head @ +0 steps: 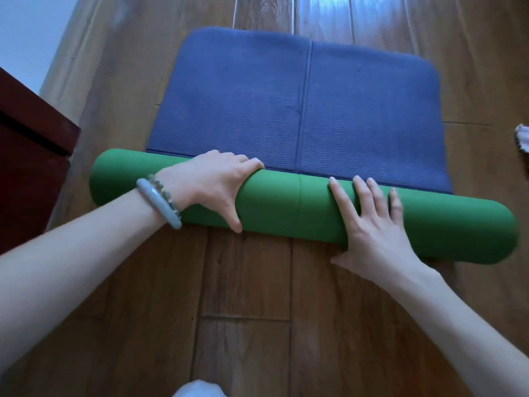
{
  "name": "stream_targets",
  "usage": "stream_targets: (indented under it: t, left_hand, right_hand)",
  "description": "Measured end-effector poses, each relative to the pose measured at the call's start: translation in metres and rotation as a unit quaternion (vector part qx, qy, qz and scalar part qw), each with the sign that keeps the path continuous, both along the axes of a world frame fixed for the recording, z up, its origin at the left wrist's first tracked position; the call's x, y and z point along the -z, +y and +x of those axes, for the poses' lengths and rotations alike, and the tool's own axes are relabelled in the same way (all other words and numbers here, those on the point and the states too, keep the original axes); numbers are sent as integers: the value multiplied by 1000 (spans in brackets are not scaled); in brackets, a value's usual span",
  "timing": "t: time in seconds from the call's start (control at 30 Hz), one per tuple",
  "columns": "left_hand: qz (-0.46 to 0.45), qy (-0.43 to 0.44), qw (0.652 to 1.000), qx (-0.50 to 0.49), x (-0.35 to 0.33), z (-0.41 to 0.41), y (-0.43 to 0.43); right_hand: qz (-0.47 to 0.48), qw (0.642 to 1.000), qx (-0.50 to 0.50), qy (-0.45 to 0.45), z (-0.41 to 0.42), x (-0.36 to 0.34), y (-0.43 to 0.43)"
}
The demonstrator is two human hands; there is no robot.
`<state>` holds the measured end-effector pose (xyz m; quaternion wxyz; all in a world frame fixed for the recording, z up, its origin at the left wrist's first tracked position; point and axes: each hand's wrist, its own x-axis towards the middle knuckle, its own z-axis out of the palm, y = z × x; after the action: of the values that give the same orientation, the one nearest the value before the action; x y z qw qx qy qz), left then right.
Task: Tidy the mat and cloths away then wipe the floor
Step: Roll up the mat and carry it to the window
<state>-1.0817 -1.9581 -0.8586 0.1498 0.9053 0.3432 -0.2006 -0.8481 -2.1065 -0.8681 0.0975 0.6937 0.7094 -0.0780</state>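
On the wooden floor (246, 285), the mat (243, 110) lay partly rolled, with its long axis running away from the person. The unrolled portion showed a blue ribbed surface with one centre line and lay flat on the boards. The near portion was wound into a green roll (280, 207), which lay crosswise at the near edge of the blue surface and overhung that surface at both ends.

The left hand (211, 184) gripped the roll left of its centre. Its fingers were curled over the far side of the roll, down to the seam where green met blue, and its thumb pressed the near side. The left wrist carried a pale bangle (159, 203) and, just beside it, a beaded bracelet (165, 188).

The right hand (372, 224) rested on the roll right of its centre. Its fingers were straight and spread, laid flat over the top of the roll, and its thumb pointed out to the side near the floor. The two hands were well apart.

A dark red wooden cabinet (28, 167) stood at the left, near the left end of the roll. A pale item with a scalloped edge (522, 141) lay on the floor at the right frame edge, too cut off to identify.
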Motion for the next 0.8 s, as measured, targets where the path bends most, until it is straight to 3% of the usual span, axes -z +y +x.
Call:
stream_targets:
  t: [0.1, 0.27, 0.47, 0.63, 0.8]
  left_hand:
    - [-20, -3, 1000, -5, 1, 0, 4]
    - [171, -108, 979, 1, 5, -17, -22]
    - [237, -84, 967, -31, 24, -16, -37]
    - [225, -59, 972, -22, 14, -9, -22]
    - [194, -51, 980, 5, 14, -20, -60]
  right_hand:
    - [89, 996, 1, -1, 4, 14, 3]
    - [122, 992, -2, -6, 8, 18, 16]
    - [-38, 999, -3, -6, 16, -4, 50]
    - [-87, 996, -15, 14, 20, -15, 64]
    - [-163, 984, -66, 15, 19, -21, 44]
